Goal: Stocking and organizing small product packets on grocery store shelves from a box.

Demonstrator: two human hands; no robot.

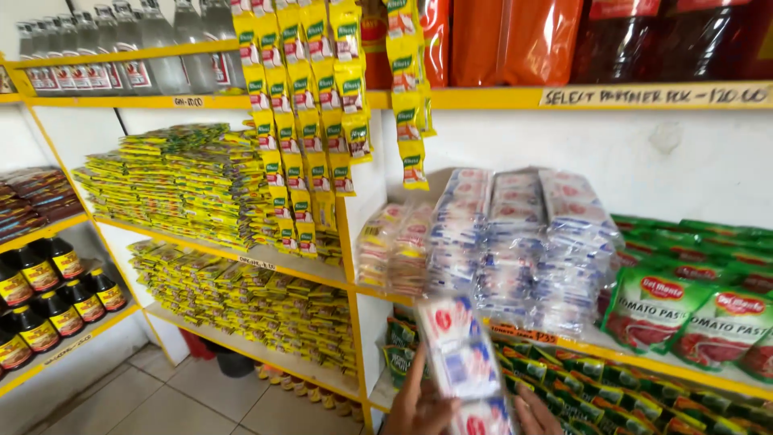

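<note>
Both my hands are low at the bottom edge of the head view, in front of yellow store shelves. My left hand (417, 403) and my right hand (535, 412) together hold up a strip of small white sachets (460, 354) with red and blue print, tilted a little. Only part of each hand shows. Right behind and above the strip, stacks of the same white sachets (515, 242) lie on the middle shelf (555, 342).
Yellow sachet strips (310, 113) hang from the top shelf. Yellow-green packets (185, 181) fill the left shelves, dark sauce bottles (48, 290) stand far left, green pouches (684, 306) lie at right, clear bottles (121, 48) on top. Tiled floor (185, 395) lies below.
</note>
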